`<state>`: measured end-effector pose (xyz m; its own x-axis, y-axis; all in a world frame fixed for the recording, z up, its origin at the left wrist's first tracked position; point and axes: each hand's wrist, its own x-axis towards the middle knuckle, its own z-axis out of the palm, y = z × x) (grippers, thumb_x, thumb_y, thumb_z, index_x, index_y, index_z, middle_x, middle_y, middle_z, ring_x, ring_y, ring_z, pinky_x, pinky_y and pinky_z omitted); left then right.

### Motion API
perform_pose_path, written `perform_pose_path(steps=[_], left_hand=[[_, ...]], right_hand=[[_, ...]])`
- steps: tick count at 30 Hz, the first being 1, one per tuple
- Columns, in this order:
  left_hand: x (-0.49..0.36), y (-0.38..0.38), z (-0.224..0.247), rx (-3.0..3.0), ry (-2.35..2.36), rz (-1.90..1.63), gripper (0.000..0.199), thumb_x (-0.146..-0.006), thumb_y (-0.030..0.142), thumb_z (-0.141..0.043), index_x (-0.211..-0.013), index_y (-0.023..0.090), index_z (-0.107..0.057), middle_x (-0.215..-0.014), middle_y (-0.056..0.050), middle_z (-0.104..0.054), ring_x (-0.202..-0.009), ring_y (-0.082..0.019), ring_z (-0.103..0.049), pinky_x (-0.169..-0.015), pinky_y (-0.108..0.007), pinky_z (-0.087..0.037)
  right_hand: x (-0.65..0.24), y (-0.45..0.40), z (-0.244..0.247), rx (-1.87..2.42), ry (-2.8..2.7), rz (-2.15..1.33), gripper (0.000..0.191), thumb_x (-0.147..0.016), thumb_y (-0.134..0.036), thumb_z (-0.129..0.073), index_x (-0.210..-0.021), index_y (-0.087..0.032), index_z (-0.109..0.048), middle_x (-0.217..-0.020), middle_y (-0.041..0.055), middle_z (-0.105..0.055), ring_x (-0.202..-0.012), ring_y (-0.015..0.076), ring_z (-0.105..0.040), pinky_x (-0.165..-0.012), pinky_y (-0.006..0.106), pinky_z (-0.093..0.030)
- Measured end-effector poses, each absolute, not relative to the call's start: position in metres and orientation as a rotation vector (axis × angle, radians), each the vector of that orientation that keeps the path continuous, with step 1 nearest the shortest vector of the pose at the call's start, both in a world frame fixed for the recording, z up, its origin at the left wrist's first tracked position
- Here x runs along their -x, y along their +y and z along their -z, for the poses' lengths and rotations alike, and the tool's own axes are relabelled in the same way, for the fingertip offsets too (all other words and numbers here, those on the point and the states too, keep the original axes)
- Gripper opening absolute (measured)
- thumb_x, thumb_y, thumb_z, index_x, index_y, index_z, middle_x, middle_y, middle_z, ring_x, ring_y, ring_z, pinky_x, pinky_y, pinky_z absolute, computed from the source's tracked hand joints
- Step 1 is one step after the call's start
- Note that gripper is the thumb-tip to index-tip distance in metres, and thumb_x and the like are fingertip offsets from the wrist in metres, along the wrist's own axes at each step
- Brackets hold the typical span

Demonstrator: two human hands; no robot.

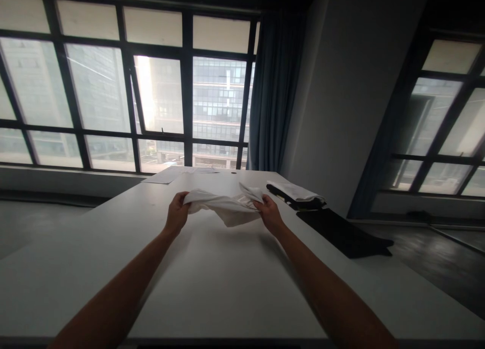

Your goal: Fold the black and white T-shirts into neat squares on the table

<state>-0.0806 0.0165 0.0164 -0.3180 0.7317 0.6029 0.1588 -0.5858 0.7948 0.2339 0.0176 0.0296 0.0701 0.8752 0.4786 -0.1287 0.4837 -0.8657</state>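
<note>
A piece of white cloth (227, 205) is stretched between my two hands, lifted just above the white table (212, 278). Its middle sags in loose folds, and one corner sticks up near the right end. My left hand (177, 212) is closed on the cloth's left end. At the other end, my right hand (270, 213) grips it with thumb and fingers. Both arms reach forward over the table. What kind of cloth item it is, I cannot make out.
On the table's right side lies a folded stack of white and black cloth (297, 193). A flat black cloth (343, 233) lies nearer, reaching the right edge. Papers (162, 175) rest at the far left corner. Windows and a blue curtain (271, 96) stand beyond.
</note>
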Motion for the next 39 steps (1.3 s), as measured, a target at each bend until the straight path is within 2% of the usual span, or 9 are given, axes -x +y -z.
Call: perform_pose_path(steps=[5,9,15,18,22,27,30,34,39], left_hand=[[0.084,0.018,0.000,-1.829,1.240,-1.728,0.071,-0.070,0.040,-0.071,-0.133,0.018,-0.046,-0.142,-0.020,-0.051,-0.130,-0.036,-0.050,-0.098,-0.049,-0.048],[0.065,0.003,0.020,-2.344,1.249,-1.047,0.087,-0.064,0.040,-0.079,-0.142,0.021,-0.045,-0.140,-0.017,-0.056,-0.127,-0.038,-0.053,-0.106,-0.050,-0.043],[0.021,-0.031,0.012,-2.657,0.860,-0.736,0.044,-0.072,0.020,-0.065,-0.115,0.024,-0.070,-0.120,-0.008,-0.070,-0.113,-0.027,-0.063,-0.101,-0.037,-0.048],[0.028,-0.029,0.001,-2.685,0.925,-0.771,0.035,-0.066,0.013,-0.062,-0.096,0.026,-0.074,-0.105,-0.002,-0.074,-0.099,-0.023,-0.067,-0.091,-0.031,-0.052],[0.074,-0.008,-0.016,-2.522,1.429,-1.114,0.027,-0.069,0.013,-0.055,-0.090,0.020,-0.070,-0.096,-0.008,-0.071,-0.092,-0.027,-0.066,-0.087,-0.041,-0.052],[0.114,-0.001,-0.030,-2.125,1.783,-1.722,0.026,-0.080,0.014,-0.048,-0.101,0.016,-0.063,-0.109,-0.013,-0.066,-0.108,-0.027,-0.059,-0.099,-0.043,-0.046],[0.103,-0.005,-0.023,-2.169,1.735,-1.619,0.031,-0.082,0.017,-0.048,-0.110,0.017,-0.063,-0.110,-0.010,-0.068,-0.103,-0.024,-0.062,-0.095,-0.039,-0.048],[0.072,-0.007,-0.002,-2.374,1.529,-1.189,0.041,-0.086,0.034,-0.052,-0.124,0.021,-0.062,-0.124,-0.009,-0.067,-0.114,-0.026,-0.060,-0.101,-0.042,-0.045],[0.063,-0.001,0.011,-2.596,1.409,-0.664,0.038,-0.078,0.044,-0.068,-0.113,0.030,-0.071,-0.125,-0.006,-0.067,-0.119,-0.028,-0.059,-0.112,-0.045,-0.033]], right_hand=[[-0.242,0.008,-0.028,0.853,-1.625,-0.992,0.045,-0.056,-0.036,-0.086,-0.093,-0.019,-0.066,-0.093,0.0024,-0.072,-0.093,0.0224,-0.065,-0.090,0.038,-0.051],[-0.252,0.002,-0.025,1.080,-1.867,-1.220,0.042,-0.060,-0.049,-0.084,-0.080,-0.016,-0.066,-0.075,0.0029,-0.070,-0.074,0.0206,-0.067,-0.079,0.039,-0.055],[-0.254,0.005,-0.022,1.153,-1.937,-0.654,0.050,-0.072,-0.041,-0.075,-0.116,-0.019,-0.065,-0.104,0.0076,-0.070,-0.072,0.0159,-0.063,-0.074,0.035,-0.054],[-0.252,0.008,-0.020,1.129,-2.171,-0.482,0.035,-0.068,-0.028,-0.075,-0.102,-0.020,-0.071,-0.099,0.0057,-0.070,-0.077,0.0191,-0.062,-0.078,0.036,-0.052],[-0.262,0.017,-0.023,1.096,-1.775,-0.267,0.024,-0.079,-0.037,-0.061,-0.095,-0.018,-0.064,-0.097,0.0075,-0.067,-0.081,0.0213,-0.063,-0.073,0.036,-0.053],[-0.294,0.031,-0.018,1.336,-1.791,-0.644,0.035,-0.072,-0.032,-0.071,-0.101,-0.016,-0.060,-0.092,0.0069,-0.068,-0.070,0.0189,-0.066,-0.063,0.031,-0.053],[-0.304,0.033,-0.013,1.622,-1.963,-0.490,0.045,-0.064,-0.016,-0.072,-0.108,-0.014,-0.064,-0.097,0.0105,-0.070,-0.078,0.0225,-0.068,-0.073,0.035,-0.055],[-0.286,0.024,-0.012,1.349,-1.998,-0.183,0.050,-0.074,-0.019,-0.065,-0.125,-0.019,-0.065,-0.129,0.0138,-0.062,-0.110,0.0280,-0.063,-0.097,0.042,-0.049],[-0.258,0.008,-0.021,1.256,-2.277,-0.427,0.036,-0.083,-0.034,-0.060,-0.112,-0.019,-0.074,-0.084,0.0047,-0.075,-0.075,0.0203,-0.066,-0.075,0.033,-0.051]])
